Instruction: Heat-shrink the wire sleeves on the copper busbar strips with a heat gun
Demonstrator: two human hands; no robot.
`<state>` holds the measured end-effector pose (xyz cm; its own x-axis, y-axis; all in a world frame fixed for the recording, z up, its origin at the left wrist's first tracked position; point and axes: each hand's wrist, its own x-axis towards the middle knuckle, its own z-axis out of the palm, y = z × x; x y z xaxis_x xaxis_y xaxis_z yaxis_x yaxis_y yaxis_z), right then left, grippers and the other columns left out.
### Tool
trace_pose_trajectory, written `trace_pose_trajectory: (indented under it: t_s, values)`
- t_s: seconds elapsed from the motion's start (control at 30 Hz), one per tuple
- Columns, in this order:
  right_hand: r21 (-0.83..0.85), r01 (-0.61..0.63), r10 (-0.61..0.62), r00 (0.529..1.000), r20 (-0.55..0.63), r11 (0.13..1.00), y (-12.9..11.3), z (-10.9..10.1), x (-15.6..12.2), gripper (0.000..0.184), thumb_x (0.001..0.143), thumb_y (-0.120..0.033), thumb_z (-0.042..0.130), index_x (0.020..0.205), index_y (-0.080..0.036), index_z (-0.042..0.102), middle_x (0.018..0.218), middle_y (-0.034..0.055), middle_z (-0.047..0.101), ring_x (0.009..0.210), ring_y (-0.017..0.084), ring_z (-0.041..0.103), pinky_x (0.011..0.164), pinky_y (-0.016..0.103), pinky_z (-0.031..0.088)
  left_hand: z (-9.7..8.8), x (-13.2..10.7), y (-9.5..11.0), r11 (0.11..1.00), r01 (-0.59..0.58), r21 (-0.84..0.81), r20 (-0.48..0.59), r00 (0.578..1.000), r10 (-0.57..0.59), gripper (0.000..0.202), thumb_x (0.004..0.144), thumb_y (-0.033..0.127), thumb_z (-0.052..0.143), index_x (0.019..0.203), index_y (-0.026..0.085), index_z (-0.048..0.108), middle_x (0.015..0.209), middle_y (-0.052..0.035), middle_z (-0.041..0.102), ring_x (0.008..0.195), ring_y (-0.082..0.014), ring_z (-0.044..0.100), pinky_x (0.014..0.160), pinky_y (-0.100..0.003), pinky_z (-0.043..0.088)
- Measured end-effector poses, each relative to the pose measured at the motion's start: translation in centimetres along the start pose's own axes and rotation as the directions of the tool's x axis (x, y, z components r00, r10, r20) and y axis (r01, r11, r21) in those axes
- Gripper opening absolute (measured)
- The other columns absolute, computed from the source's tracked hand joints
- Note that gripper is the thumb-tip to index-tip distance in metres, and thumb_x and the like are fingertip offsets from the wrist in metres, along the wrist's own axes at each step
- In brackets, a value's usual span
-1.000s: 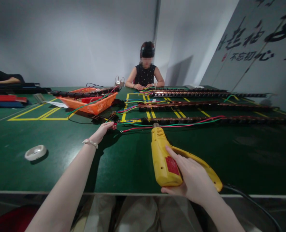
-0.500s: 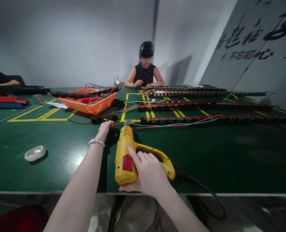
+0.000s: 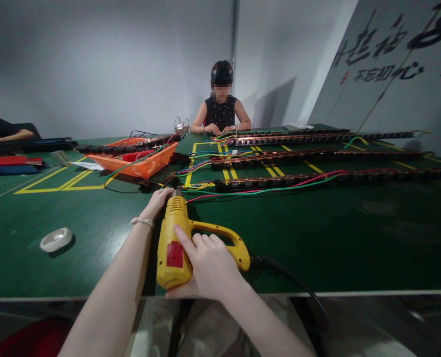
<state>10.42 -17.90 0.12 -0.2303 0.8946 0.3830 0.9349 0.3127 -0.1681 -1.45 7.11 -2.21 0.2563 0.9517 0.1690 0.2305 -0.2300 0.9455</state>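
My right hand (image 3: pixel 204 265) grips a yellow heat gun (image 3: pixel 175 238) by its handle, nozzle pointing away from me toward the wires. My left hand (image 3: pixel 159 201) reaches forward beside the nozzle, fingers pinched on the end of a red wire (image 3: pixel 220 194) that runs right along a long black strip (image 3: pixel 317 178) of parts. The heat gun's black cord (image 3: pixel 294 285) trails off the near table edge. A bead bracelet (image 3: pixel 142 221) sits on my left wrist.
A roll of white tape (image 3: pixel 55 239) lies at the left on the green table (image 3: pixel 354 238). An orange basket (image 3: pixel 138 161) with black strips stands behind. More long strips and coloured wires cross the far table. A person (image 3: pixel 222 106) sits opposite; another person's arm (image 3: pixel 8 134) rests far left.
My right hand carried the heat gun leftward, from the table's middle to right beside my left hand, nozzle now at the wire end. My left hand stayed on the wire.
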Motion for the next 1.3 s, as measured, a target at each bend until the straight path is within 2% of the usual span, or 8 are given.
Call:
trace_pose_trajectory:
  t_s: [0.13, 0.3, 0.53, 0.63, 0.73, 0.9, 1.03, 1.3]
  values:
    - [0.022, 0.003, -0.004, 0.999, 0.040, 1.000, 2.0, -1.4, -1.5, 0.113, 0.058, -0.082, 0.052, 0.145, -0.016, 0.023, 0.092, 0.0083, 0.059, 0.082, 0.025, 0.056, 0.077, 0.039, 0.041, -0.8, 0.2, -0.7, 0.991, 0.025, -0.133, 0.090, 0.996, -0.013, 0.032, 0.062, 0.046, 0.065, 0.055, 0.017, 0.055, 0.063, -0.0011, 0.059, 0.067, -0.0162, 0.054, 0.070, -0.026, 0.042]
    - [0.025, -0.040, 0.039, 0.998, 0.047, 0.999, 4.7, -3.5, -4.2, 0.113, 0.057, -0.080, 0.057, 0.144, -0.016, 0.027, 0.095, 0.0077, 0.060, 0.084, 0.024, 0.058, 0.079, 0.038, 0.042, -1.6, 1.0, -1.7, 0.980, 0.073, -0.183, 0.207, 0.978, -0.034, 0.030, 0.062, 0.044, 0.068, 0.058, 0.016, 0.061, 0.075, -0.0055, 0.067, 0.080, -0.0195, 0.059, 0.081, -0.029, 0.042]
    - [-0.062, -0.110, 0.110, 0.994, -0.006, 0.992, 8.5, -5.4, -8.0, 0.120, 0.051, -0.073, 0.069, 0.145, -0.016, 0.020, 0.097, 0.0077, 0.063, 0.084, 0.026, 0.060, 0.076, 0.039, 0.045, -1.5, 0.7, -1.5, 0.970, 0.086, -0.226, 0.189, 0.981, -0.043, 0.027, 0.062, 0.043, 0.069, 0.059, 0.017, 0.063, 0.073, -0.0052, 0.067, 0.080, -0.0213, 0.059, 0.085, -0.032, 0.043]
    - [-0.128, -0.163, 0.158, 0.986, -0.046, 0.978, 9.4, -6.1, -9.2, 0.121, 0.050, -0.066, 0.075, 0.146, -0.020, 0.015, 0.102, 0.0076, 0.064, 0.088, 0.027, 0.062, 0.076, 0.039, 0.047, -1.4, 0.7, -1.3, 0.975, 0.064, -0.213, 0.187, 0.982, -0.023, 0.027, 0.062, 0.043, 0.068, 0.059, 0.017, 0.063, 0.076, -0.0064, 0.068, 0.085, -0.0232, 0.060, 0.089, -0.033, 0.042]
    - [-0.184, -0.220, 0.210, 0.975, -0.072, 0.958, 10.0, -6.4, -9.9, 0.121, 0.052, -0.065, 0.074, 0.147, -0.023, 0.012, 0.104, 0.0073, 0.064, 0.087, 0.027, 0.062, 0.076, 0.040, 0.048, -1.2, 0.6, -1.1, 0.975, 0.056, -0.215, 0.179, 0.984, -0.017, 0.028, 0.062, 0.044, 0.068, 0.059, 0.016, 0.063, 0.077, -0.0076, 0.068, 0.086, -0.0253, 0.060, 0.091, -0.036, 0.042]
    - [-0.201, -0.237, 0.221, 0.970, -0.097, 0.951, 10.4, -6.0, -10.4, 0.120, 0.054, -0.064, 0.073, 0.147, -0.022, 0.012, 0.102, 0.0072, 0.064, 0.083, 0.026, 0.062, 0.074, 0.040, 0.049, -0.8, 0.2, -0.4, 0.969, 0.057, -0.240, 0.165, 0.986, -0.017, 0.028, 0.060, 0.043, 0.067, 0.057, 0.016, 0.061, 0.076, -0.0085, 0.068, 0.089, -0.0266, 0.061, 0.094, -0.037, 0.041]
    - [-0.198, -0.227, 0.210, 0.972, -0.105, 0.954, 9.9, -5.6, -10.0, 0.117, 0.056, -0.064, 0.072, 0.147, -0.020, 0.013, 0.106, 0.0089, 0.063, 0.085, 0.026, 0.061, 0.075, 0.039, 0.048, -0.7, 0.0, 0.0, 0.964, 0.072, -0.256, 0.159, 0.987, -0.032, 0.026, 0.058, 0.041, 0.067, 0.057, 0.015, 0.061, 0.077, -0.0093, 0.068, 0.089, -0.0267, 0.061, 0.091, -0.036, 0.043]
    - [-0.093, -0.199, 0.198, 0.980, -0.018, 0.976, 5.4, -4.0, -6.3, 0.115, 0.056, -0.075, 0.063, 0.145, -0.013, 0.024, 0.094, 0.0092, 0.060, 0.082, 0.026, 0.057, 0.077, 0.041, 0.046, -0.4, 0.0, -0.1, 0.971, 0.035, -0.238, 0.110, 0.994, -0.009, 0.024, 0.059, 0.039, 0.065, 0.051, 0.017, 0.059, 0.072, -0.0084, 0.068, 0.085, -0.0253, 0.061, 0.091, -0.036, 0.042]
